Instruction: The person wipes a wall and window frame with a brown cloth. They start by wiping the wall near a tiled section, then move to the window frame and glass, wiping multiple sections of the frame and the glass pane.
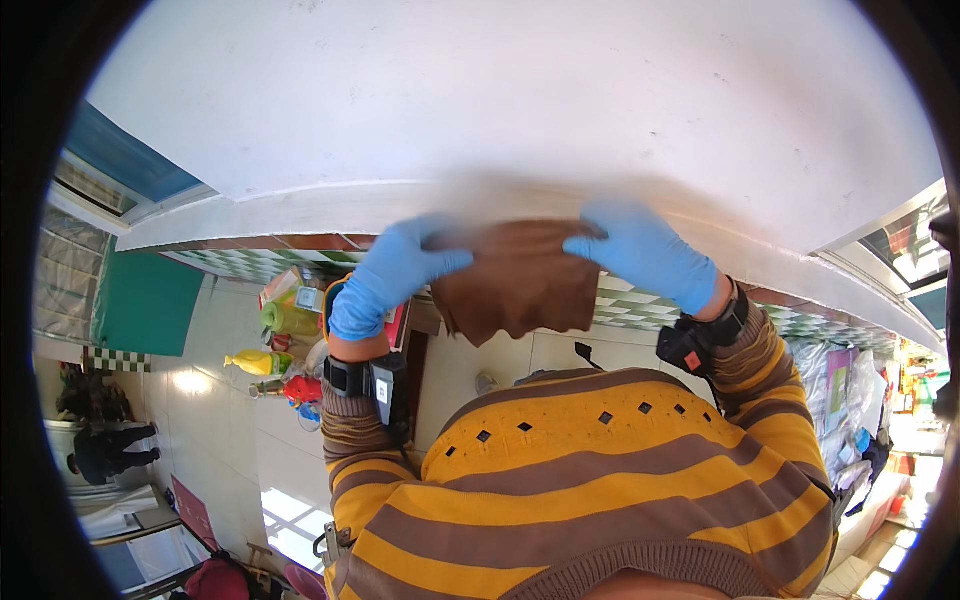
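Note:
A brown cloth (517,281) hangs between my two hands in front of a white wall (495,90). My left hand (405,262), in a light blue glove, grips its left upper part, the thumb lying over the cloth. In a matching glove, my right hand (637,251) holds the right upper corner. The cloth's lower edge is uneven and hangs free above the floor. Its top edge is blurred against the pale wall, so whether it touches the wall cannot be told. Each wrist bears a black strap with a small device.
Below the wall's ledge runs green and white checked tiling (637,307). Bottles, one of them yellow (259,362), and boxes stand at the left beside my left forearm. A person in dark clothes (112,454) is far off at the left. Plastic-wrapped goods (817,382) lie at the right.

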Demonstrator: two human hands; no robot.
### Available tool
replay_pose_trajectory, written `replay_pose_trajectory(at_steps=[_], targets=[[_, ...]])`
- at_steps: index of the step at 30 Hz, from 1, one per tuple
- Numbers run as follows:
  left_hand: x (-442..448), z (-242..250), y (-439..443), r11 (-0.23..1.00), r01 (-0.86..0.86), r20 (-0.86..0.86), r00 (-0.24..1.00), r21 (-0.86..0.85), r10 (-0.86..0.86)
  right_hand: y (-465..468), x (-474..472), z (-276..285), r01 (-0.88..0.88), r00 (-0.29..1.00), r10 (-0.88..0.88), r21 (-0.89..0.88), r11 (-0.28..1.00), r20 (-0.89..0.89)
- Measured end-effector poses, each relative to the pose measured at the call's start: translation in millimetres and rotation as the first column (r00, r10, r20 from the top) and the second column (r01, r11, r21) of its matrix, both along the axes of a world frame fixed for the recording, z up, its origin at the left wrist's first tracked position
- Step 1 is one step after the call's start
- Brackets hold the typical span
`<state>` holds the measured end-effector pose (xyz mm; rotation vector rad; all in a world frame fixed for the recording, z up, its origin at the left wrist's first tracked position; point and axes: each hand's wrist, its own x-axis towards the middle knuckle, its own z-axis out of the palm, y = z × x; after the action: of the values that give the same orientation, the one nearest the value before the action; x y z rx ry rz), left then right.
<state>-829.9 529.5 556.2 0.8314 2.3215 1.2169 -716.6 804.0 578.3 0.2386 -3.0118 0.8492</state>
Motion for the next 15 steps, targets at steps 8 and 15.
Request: replay_pose_trajectory(at_steps=[8,15], targets=[[7,-45,53,0.997,-0.057,-0.825,0.560,0.049,0.073,4,6,-24,0.260,0.856,-0.219,0.026,0.965,-0.468],[15,-77,95,0.961,0.106,-0.793,0.546,-0.255,-0.271,47,43,-52,0.369,0.671,-0.422,-0.219,0.903,-0.610]])
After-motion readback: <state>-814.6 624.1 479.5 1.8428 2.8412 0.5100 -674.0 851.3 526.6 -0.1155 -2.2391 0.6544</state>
